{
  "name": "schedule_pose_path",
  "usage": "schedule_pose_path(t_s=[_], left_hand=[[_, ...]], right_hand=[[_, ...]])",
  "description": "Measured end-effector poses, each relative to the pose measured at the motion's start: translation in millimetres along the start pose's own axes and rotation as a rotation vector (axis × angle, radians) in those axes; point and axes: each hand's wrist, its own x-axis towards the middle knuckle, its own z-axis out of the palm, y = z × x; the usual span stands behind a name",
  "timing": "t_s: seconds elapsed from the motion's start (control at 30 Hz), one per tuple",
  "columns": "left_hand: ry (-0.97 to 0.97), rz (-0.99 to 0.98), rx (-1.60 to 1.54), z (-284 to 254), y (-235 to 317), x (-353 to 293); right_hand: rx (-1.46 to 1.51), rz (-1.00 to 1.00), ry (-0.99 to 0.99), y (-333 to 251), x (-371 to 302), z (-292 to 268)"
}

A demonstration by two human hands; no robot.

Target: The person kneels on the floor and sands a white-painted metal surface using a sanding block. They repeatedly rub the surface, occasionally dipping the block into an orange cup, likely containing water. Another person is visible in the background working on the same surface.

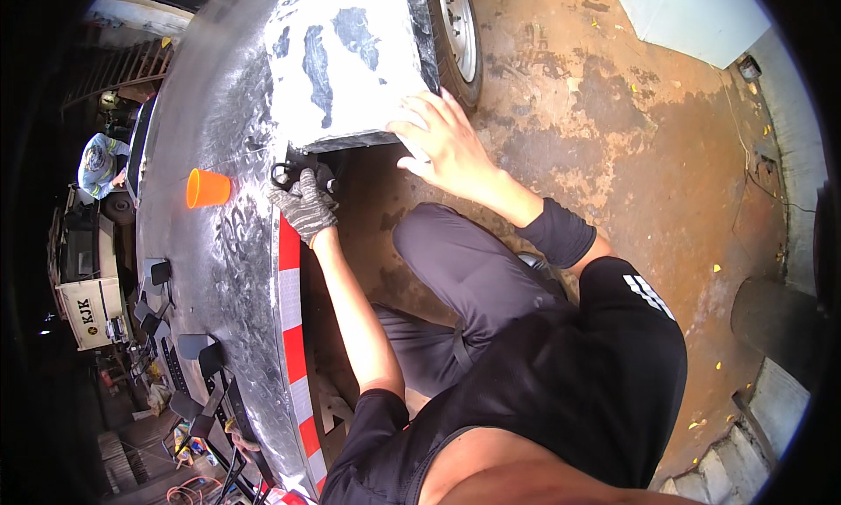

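Note:
My right hand [444, 146] is bare and lies at the lower right corner of a white-smeared black panel [337, 67] with bare dark patches. Between its thumb and fingers shows a pale white piece [415, 146], mostly hidden, like a pad or folded sheet. My left hand [307, 207], in a grey knitted glove, curls over the corner of the dark metal bed [250, 330]. Its fingers are bent beside a black metal ring fitting [280, 174], under the panel's near edge. An orange cup [208, 189] lies on the bed, left of this hand.
Red and white reflective tape [293, 343] runs down the bed's edge. A wheel [455, 32] stands beyond the panel. Black brackets [197, 356] line the bed's left side. Another person [101, 165] and a pale vehicle [90, 299] are at far left. Stained concrete floor [613, 155] spreads right.

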Motion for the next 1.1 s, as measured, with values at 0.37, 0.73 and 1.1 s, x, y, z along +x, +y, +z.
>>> schedule_pose_path(t_s=[0.37,0.73,1.1], left_hand=[[0.025,-0.073,-0.042,5,5,-5],[0.017,-0.094,-0.095,5,-7,-1],[0.014,-0.16,0.062,4,-5,-3]], right_hand=[[0.035,0.15,0.423,52,-20,-46],[-0.254,0.118,-0.053,58,28,-46],[-0.214,0.18,-0.054,47,17,-45]])
